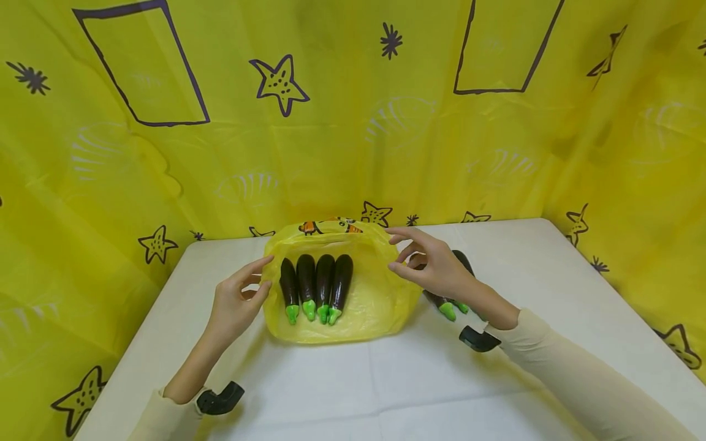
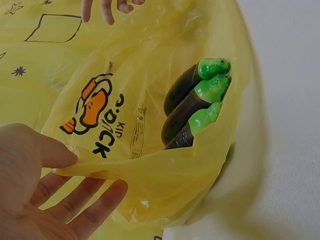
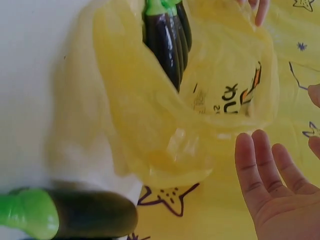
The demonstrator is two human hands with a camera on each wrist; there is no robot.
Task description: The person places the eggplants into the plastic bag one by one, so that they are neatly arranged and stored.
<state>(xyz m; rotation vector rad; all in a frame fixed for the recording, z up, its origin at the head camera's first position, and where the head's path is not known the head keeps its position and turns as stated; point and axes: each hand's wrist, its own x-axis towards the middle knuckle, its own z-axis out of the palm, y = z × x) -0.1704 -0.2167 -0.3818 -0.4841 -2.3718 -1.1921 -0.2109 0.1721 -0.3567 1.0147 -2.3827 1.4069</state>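
Left hand (image 1: pixel 237 301) pinches one bag (image 1: pixel 377 300) holding four eggplants (image 1: pixel 325 278); right hand (image 1: pixel 436 264) hovers, fingers loose.

Behind the left hand (image 1: pixel 236 300), a pale cream left sleeve (image 1: pixel 165 419) is ending at the wrist, where a black, bent, rounded wrist piece (image 1: pixel 220 399) is jutting inward. Behind the right hand (image 1: pixel 436 263), a matching long right sleeve (image 1: pixel 579 367) is covering the forearm closely, and a similar black curved piece (image 1: pixel 480 339) is sticking out inward beside its cuff.

yellow bag (image 1: pixel 377 306): mouth open | four eggplants (image 1: pixel 324 285): inside, abreast | more eggplants (image 1: pixel 448 311): outside, right
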